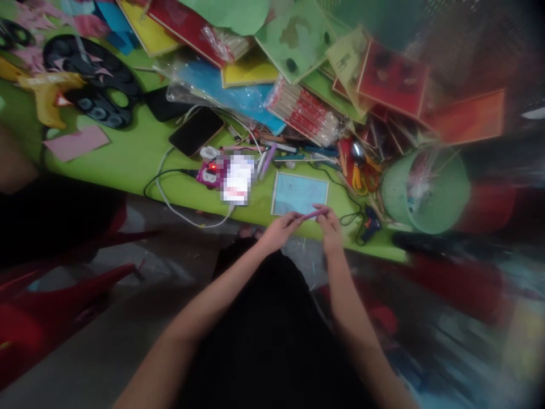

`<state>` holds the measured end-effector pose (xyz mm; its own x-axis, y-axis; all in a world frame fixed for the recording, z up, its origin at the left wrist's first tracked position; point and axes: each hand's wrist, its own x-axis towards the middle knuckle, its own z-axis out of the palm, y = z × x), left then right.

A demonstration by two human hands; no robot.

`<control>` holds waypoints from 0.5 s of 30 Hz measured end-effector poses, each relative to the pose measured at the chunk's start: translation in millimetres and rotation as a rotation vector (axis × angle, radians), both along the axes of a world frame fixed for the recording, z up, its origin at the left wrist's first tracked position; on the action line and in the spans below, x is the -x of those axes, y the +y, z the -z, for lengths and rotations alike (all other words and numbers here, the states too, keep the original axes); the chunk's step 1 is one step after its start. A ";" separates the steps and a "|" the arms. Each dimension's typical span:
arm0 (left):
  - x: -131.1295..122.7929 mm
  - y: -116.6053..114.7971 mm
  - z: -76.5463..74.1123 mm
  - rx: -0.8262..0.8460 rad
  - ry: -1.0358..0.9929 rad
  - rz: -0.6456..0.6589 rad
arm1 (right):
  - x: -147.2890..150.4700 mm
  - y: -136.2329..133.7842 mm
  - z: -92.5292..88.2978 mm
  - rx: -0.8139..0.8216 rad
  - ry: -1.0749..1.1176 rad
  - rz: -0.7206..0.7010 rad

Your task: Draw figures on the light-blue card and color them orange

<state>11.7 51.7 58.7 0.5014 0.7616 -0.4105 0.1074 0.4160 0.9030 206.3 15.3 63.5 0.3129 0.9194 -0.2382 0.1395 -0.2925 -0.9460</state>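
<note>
My left hand [280, 229] and my right hand [331, 228] meet at the near edge of a green table [128, 159]. Between their pinched fingertips they hold a thin pink strip [313, 213], each hand on one end. Just beyond the strip a light blue card [299, 193] lies flat on the table. My forearms reach up from my dark lap.
A black phone [196, 131], white cables [179, 207] and a lit red gadget [212, 168] lie left of the card. A green bucket [426, 190] stands at right. Coloured paper sheets, stick bundles [304, 111], pens and black scissors [91, 82] crowd the back. Red chair legs [63, 295] are at lower left.
</note>
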 end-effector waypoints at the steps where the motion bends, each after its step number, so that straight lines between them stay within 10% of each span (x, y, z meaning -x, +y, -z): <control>1: -1.2 -2.2 -1.9 -0.030 0.030 0.025 | 11.0 2.5 -3.6 0.030 0.127 0.003; 15: -7.1 -5.6 -27.0 -0.374 0.453 0.236 | 41.6 27.2 -26.7 -0.016 0.234 0.432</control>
